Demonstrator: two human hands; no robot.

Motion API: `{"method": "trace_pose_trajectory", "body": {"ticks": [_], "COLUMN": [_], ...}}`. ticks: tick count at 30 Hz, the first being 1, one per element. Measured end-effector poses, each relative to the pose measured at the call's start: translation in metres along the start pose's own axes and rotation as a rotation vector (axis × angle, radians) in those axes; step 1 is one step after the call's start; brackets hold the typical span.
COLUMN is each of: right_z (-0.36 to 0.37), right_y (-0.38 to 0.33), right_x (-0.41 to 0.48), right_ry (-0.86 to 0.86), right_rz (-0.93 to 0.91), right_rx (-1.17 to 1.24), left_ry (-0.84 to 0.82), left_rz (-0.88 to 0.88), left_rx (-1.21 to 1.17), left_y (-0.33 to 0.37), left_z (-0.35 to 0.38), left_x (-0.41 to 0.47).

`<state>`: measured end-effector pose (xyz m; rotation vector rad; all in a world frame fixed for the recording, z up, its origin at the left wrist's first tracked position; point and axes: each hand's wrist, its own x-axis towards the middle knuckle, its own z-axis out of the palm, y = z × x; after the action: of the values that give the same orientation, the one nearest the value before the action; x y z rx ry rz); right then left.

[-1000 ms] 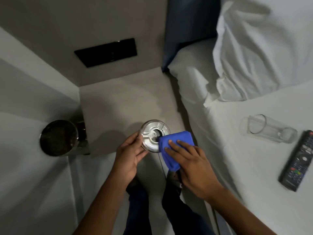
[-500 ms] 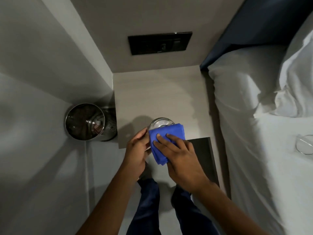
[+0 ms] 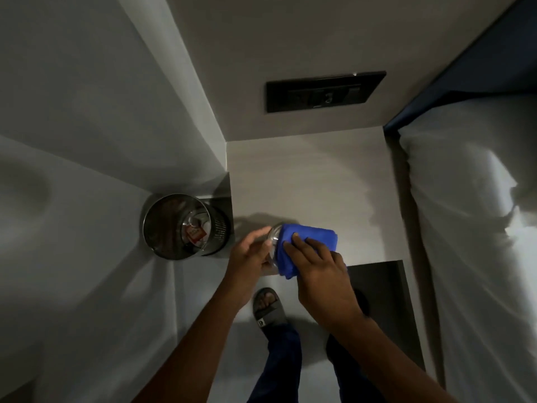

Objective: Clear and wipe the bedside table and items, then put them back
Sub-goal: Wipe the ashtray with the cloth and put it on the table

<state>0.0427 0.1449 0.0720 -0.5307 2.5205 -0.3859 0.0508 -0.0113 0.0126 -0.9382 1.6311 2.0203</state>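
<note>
My left hand (image 3: 250,254) grips a round silver metal ashtray (image 3: 273,239) by its left rim, just above the front edge of the pale bedside table (image 3: 313,181). A folded blue cloth (image 3: 308,242) covers most of the ashtray. My right hand (image 3: 322,274) presses that cloth onto it from the right, fingers spread over the fabric. Only a sliver of the ashtray's shiny edge shows between cloth and left fingers.
A steel waste bin (image 3: 180,225) with rubbish inside stands on the floor left of the table. A black switch panel (image 3: 325,91) is on the wall behind. The white bed (image 3: 470,228) runs along the right. My sandalled foot (image 3: 266,309) is below.
The view swung left, so the glass and remote on the bed left the frame. The cloth slid across the ashtray and now hides nearly all of it; both hands stayed on it.
</note>
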Motion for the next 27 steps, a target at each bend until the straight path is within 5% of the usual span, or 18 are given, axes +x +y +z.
{"method": "trace_pose_trajectory", "body": {"ticks": [3,8,15,22,27], "right_z": [-0.001,-0.020,-0.022,-0.022,-0.029], "right_y": [-0.003,0.026,0.056,0.072,0.081], "right_x": [0.016,0.020,0.004,-0.012,-0.024], "right_ry": [-0.009,0.152,0.116,0.134,0.149], "right_rz": [-0.051,0.164,0.213,0.296,0.272], "right_rx": [0.016,0.325,0.626,0.639,0.658], "left_ry": [0.120,0.294,0.471,0.127,0.005], "left_rz": [0.058,0.154,0.218,0.348,0.220], "left_rx": [0.006,0.085,0.333,1.530,1.739], "left_y": [0.014,0.039,0.052,0.028,0.037], "left_z": [0.002,0.002,0.008,0.005,0.008], "left_x": [0.029,0.083,0.157,0.164,0.158]}}
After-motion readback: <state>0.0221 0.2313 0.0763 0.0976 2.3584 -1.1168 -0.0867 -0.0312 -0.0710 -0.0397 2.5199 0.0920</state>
